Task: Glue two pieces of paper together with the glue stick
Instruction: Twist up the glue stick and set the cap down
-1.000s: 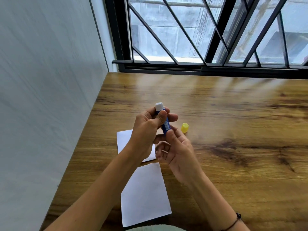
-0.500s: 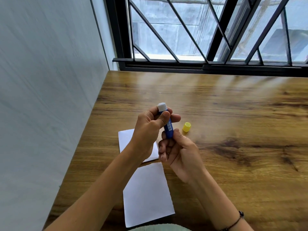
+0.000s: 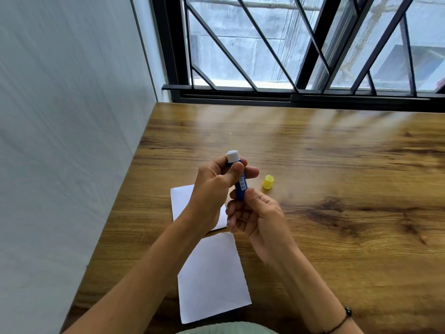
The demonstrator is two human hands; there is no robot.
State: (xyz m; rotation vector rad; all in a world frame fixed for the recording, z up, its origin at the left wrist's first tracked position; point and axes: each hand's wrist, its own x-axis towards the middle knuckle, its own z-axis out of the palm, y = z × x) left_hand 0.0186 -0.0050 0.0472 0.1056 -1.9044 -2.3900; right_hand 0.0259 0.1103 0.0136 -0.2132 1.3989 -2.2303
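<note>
Since a second ago: more white glue wound out of glue stick (image 3: 237, 175), gripped by left hand (image 3: 214, 189), base pinched by right hand (image 3: 255, 213); ready for paper (image 3: 213, 276) below.

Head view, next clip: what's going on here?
A person holds an uncapped blue glue stick above a wooden table. The left hand grips its upper barrel; the right hand pinches its base. Its small yellow cap stands on the table. Two white paper sheets lie underneath, not yet glued.
</note>
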